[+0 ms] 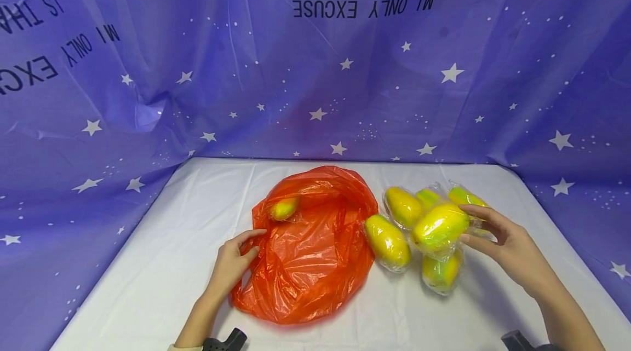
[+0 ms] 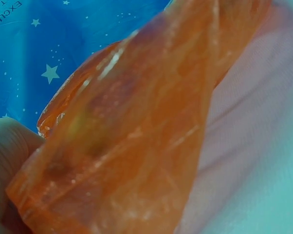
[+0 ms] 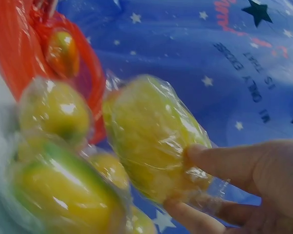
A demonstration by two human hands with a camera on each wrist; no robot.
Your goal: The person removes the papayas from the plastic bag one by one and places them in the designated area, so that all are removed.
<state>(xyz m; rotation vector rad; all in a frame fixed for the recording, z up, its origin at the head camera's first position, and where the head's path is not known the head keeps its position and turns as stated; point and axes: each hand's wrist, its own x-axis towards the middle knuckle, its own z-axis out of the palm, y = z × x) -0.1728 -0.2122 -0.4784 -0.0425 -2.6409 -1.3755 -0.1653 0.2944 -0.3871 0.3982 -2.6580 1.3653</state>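
My right hand (image 1: 512, 247) grips one end of a yellow-green mango (image 1: 441, 225) in clear plastic wrap, thumb and fingers on its sides. In the right wrist view this mango (image 3: 151, 136) is held up beside the others. My left hand (image 1: 231, 263) pinches the left edge of a red plastic bag (image 1: 315, 269), whose mouth gapes toward me. Inside the bag, toward its back left, lies another mango (image 1: 284, 208). The left wrist view is mostly filled by the bag's thin film (image 2: 137, 146), with part of the left hand (image 2: 10, 156) at the edge.
Several more wrapped mangoes lie on the white table (image 1: 162, 263) right of the bag. One mango (image 1: 388, 242) sits against the bag's right side; another (image 1: 442, 271) is nearer me. A purple star-printed cloth (image 1: 315, 82) hangs behind the table and along both sides.
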